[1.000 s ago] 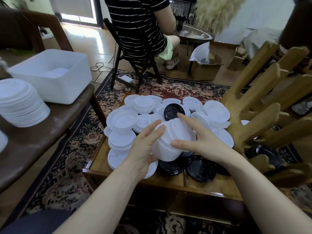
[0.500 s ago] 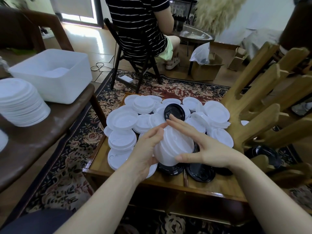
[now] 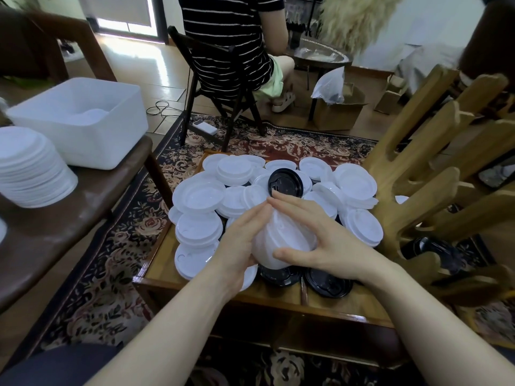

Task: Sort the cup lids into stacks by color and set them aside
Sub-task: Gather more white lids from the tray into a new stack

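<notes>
**White lid stack held between both hands above the pile**

Head view: the white lid stack (image 3: pixel 284 243) sits between two hands just above the low wooden counter (image 3: pixel 278 299). Its long axis is tilted, the lower end towards the camera and the upper end leaning away towards the black lid (image 3: pixel 285 182) lying on top of the heap. The left hand (image 3: pixel 239 246) presses its palm and straight fingers along the stack's left side. The right hand (image 3: pixel 326 240) covers the right side, fingers stretched up over the top, thumb laid across the lower front. So both grips are flat, clamping the stack between them. Loose white lids (image 3: pixel 199 196) crowd the counter behind and to the left, more black lids (image 3: pixel 326 282) lie near the front edge. On the side bench at left stands another white lid pile (image 3: pixel 30 171), just beside a white tub (image 3: pixel 83 121).
</notes>
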A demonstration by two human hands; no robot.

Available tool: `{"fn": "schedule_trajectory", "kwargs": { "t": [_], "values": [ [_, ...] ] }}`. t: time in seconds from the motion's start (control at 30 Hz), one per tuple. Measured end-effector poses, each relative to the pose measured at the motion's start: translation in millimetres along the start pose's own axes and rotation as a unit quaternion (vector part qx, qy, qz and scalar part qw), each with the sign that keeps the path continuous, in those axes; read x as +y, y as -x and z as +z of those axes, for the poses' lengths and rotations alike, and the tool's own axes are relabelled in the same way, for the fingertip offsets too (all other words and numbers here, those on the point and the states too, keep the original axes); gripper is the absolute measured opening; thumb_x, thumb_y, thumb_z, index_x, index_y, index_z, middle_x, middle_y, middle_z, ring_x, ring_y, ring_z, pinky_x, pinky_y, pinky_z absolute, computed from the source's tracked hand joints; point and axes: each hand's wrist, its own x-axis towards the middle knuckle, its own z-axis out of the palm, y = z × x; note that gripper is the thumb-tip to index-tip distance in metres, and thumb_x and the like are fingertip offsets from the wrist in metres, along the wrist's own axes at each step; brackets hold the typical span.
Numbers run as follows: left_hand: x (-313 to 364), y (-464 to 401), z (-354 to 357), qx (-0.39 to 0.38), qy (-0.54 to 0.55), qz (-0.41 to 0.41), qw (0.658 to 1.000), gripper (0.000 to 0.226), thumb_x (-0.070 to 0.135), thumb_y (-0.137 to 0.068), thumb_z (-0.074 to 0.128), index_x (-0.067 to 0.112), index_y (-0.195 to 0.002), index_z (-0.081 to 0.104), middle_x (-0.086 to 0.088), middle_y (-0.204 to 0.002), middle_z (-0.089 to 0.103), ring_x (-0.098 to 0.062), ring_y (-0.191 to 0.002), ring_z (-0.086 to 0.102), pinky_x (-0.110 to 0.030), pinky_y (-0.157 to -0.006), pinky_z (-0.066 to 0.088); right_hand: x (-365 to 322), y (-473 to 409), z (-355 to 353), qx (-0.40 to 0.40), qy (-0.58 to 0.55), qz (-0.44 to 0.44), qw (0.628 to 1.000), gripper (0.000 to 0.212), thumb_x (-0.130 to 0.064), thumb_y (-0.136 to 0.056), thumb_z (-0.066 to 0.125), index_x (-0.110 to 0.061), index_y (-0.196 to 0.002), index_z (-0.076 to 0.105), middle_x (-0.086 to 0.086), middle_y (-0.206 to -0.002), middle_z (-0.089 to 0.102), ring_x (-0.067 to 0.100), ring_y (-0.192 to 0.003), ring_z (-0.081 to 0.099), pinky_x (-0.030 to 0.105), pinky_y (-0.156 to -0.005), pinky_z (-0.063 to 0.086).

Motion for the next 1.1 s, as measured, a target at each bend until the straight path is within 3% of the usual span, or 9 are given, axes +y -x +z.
{"fn": "schedule_trajectory", "kwargs": {
  "t": [0.13, 0.23, 0.37, 0.5, 0.67, 0.83, 0.97, 1.03, 1.1],
  "values": [
    [-3, -2, -1, -0.02, -0.005, 0.018, 1.0, 0.054, 0.03, -0.071, 0.085, 0.041, -0.121, 0.066, 0.012, -0.12, 0.071, -0.011, -0.112, 0.067, -0.034, -0.083, 0.06, -3, 1, 4, 0.016, 0.022, 0.002, 1.0, 0.079, -0.035, -0.083, 0.077, -0.04, -0.148, 0.032, -0.028, -0.153, 0.025, -0.007, -0.142, 0.018, 0.021, -0.116, 0.023],
    [-4, -4, -1, -0.006, 0.007, 0.036, 0.999, 0.044, 0.015, -0.081, 0.077, 0.04, -0.117, 0.069, 0.017, -0.1, 0.076, -0.007, -0.094, 0.071, -0.035, -0.079, 0.06, -3, 0, 5, 0.025, -0.014, 0.021, 0.999, 0.09, -0.04, -0.077, 0.08, -0.039, -0.149, 0.026, -0.028, -0.153, 0.024, -0.009, -0.142, 0.017, 0.02, -0.118, 0.021],
    [1, -6, -2, 0.004, 0.034, 0.048, 0.998, 0.047, 0.017, -0.074, 0.076, 0.036, -0.118, 0.07, 0.007, -0.105, 0.077, -0.01, -0.088, 0.074, -0.037, -0.076, 0.061, -3, -2, 3, 0.033, -0.115, 0.071, 0.99, 0.099, -0.05, -0.066, 0.08, -0.044, -0.149, 0.025, -0.024, -0.151, 0.027, -0.016, -0.137, 0.022, 0.027, -0.116, 0.029],
    [2, -6, -4, 0.012, 0.028, 0.047, 0.998, 0.057, 0.027, -0.064, 0.082, 0.036, -0.118, 0.07, 0.009, -0.107, 0.076, -0.007, -0.088, 0.074, -0.027, -0.065, 0.059, -6, -2, 4, 0.05, -0.137, 0.098, 0.984, 0.098, -0.047, -0.065, 0.081, -0.042, -0.148, 0.028, -0.028, -0.144, 0.034, -0.022, -0.127, 0.03, 0.011, -0.103, 0.035],
    [-4, -7, -3, 0.045, 0.037, 0.035, 0.998, 0.045, 0.037, -0.068, 0.073, 0.036, -0.113, 0.073, 0.005, -0.112, 0.075, -0.017, -0.103, 0.072, -0.043, -0.084, 0.059, -6, -3, 17, 0.09, -0.141, 0.114, 0.979, 0.079, -0.04, -0.069, 0.086, -0.043, -0.131, 0.037, -0.027, -0.126, 0.047, -0.011, -0.114, 0.048, 0.018, -0.093, 0.046],
    [1, -7, -4, 0.031, 0.024, 0.019, 0.999, 0.049, 0.028, -0.068, 0.081, 0.038, -0.114, 0.072, 0.007, -0.111, 0.074, -0.012, -0.097, 0.072, -0.044, -0.087, 0.058, -2, -4, 20, 0.093, -0.155, 0.108, 0.978, 0.078, -0.033, -0.071, 0.086, -0.04, -0.13, 0.036, -0.028, -0.124, 0.046, -0.017, -0.11, 0.046, 0.006, -0.084, 0.042],
    [9, -12, -12, 0.06, 0.052, 0.025, 0.997, 0.055, 0.022, -0.065, 0.081, 0.035, -0.117, 0.07, 0.001, -0.12, 0.072, -0.018, -0.106, 0.069, -0.043, -0.084, 0.058, 3, -7, 5, 0.08, -0.153, 0.099, 0.98, 0.089, -0.045, -0.064, 0.082, -0.041, -0.139, 0.035, -0.018, -0.134, 0.046, -0.005, -0.123, 0.046, 0.019, -0.094, 0.045],
    [13, -15, -20, 0.098, 0.09, 0.03, 0.991, 0.045, 0.018, -0.077, 0.075, 0.034, -0.118, 0.067, -0.001, -0.126, 0.069, -0.023, -0.116, 0.064, -0.046, -0.092, 0.054, 12, -8, -3, 0.111, -0.141, 0.111, 0.978, 0.091, -0.048, -0.063, 0.078, -0.039, -0.142, 0.034, -0.013, -0.138, 0.045, -0.001, -0.128, 0.044, 0.026, -0.098, 0.044],
    [15, -17, -27, 0.124, 0.145, 0.026, 0.981, 0.049, 0.017, -0.084, 0.069, 0.031, -0.131, 0.06, -0.003, -0.129, 0.066, -0.025, -0.118, 0.063, -0.046, -0.096, 0.05, 23, -9, -8, 0.135, -0.1, 0.126, 0.978, 0.088, -0.047, -0.069, 0.078, -0.036, -0.144, 0.033, -0.012, -0.141, 0.043, 0.0, -0.13, 0.04, 0.028, -0.102, 0.041]
  ]
}}
